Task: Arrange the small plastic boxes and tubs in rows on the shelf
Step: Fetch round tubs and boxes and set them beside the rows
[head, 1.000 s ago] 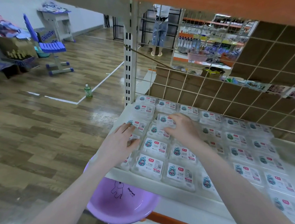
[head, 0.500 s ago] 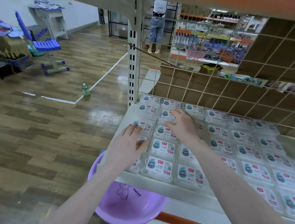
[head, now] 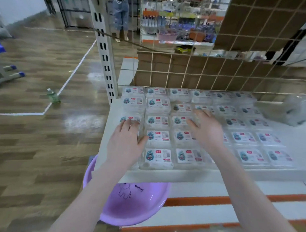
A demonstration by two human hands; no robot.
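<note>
Head view shows our left hand (head: 125, 142) flat and released on the leftmost column of boxes (head: 157, 155) at centre frame. Our right hand (head: 207, 128), also released, rests further back on the shelf (head: 146, 176).

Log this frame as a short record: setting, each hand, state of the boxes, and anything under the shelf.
setting: white shelf with a wire grid back panel, wood floor
left hand: flat, fingers spread, on the leftmost column of boxes
right hand: flat, fingers spread, on boxes further right
boxes: clear, labelled, lying in rows and columns
under shelf: purple basin
other: green bottle on floor
</note>
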